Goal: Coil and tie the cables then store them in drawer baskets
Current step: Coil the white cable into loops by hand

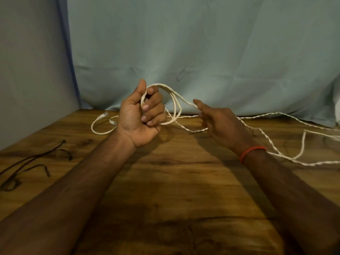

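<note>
Two bare hands coil a flat white cable above a wooden desk.

The desk (165, 181) is dark-grained brown wood, backed at its far edge by a pale blue-green cloth (184, 43) that hangs in creases; a plain grey wall (27, 70) closes the left side. The left hand (141, 115) is raised above the desk, its grip closed in a fist around several loops of the flat white cable (173, 100), thumb upright. The right hand (219, 122) pinches the strand leading off those loops between fingertips. The cable's plug end (104, 115) lies at the far left, and slack trails in twisted runs over the desk's right side. A thin black cable (33, 159) sprawls loose at the near left, well apart. A red thread band (252, 151) circles the right wrist.
</note>
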A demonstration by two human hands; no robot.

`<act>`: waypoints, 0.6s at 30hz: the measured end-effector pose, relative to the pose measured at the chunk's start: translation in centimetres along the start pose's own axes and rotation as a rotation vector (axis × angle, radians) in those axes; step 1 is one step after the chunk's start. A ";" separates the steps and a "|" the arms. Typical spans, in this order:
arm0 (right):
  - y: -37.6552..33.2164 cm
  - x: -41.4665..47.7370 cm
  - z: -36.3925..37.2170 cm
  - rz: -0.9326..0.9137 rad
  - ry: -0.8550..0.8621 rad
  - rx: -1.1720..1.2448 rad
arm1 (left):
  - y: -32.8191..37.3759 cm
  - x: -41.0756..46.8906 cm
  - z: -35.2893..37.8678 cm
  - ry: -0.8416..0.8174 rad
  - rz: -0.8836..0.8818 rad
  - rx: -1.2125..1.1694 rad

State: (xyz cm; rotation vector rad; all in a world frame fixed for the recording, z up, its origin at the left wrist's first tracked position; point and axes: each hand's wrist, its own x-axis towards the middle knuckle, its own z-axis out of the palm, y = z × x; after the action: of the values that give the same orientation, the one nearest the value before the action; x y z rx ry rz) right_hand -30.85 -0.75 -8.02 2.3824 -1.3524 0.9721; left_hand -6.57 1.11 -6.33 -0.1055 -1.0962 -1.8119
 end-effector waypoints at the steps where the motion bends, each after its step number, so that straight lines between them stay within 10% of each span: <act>1: 0.0 0.0 0.0 0.010 0.032 0.018 | 0.2 0.0 0.1 0.003 0.027 -0.003; 11: -3.9 -0.2 0.1 -0.018 -0.270 -0.217 | 0.1 0.4 1.7 0.203 0.100 0.139; 18: -7.9 -0.2 -0.3 -0.363 -0.322 -0.218 | -2.7 -0.3 1.6 0.159 0.154 1.456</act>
State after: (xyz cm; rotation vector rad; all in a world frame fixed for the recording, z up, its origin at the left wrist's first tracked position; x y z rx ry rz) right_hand -24.49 3.84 -7.05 2.5578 -0.9971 0.3384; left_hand -9.07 2.73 -7.22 0.7693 -1.9329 -0.5418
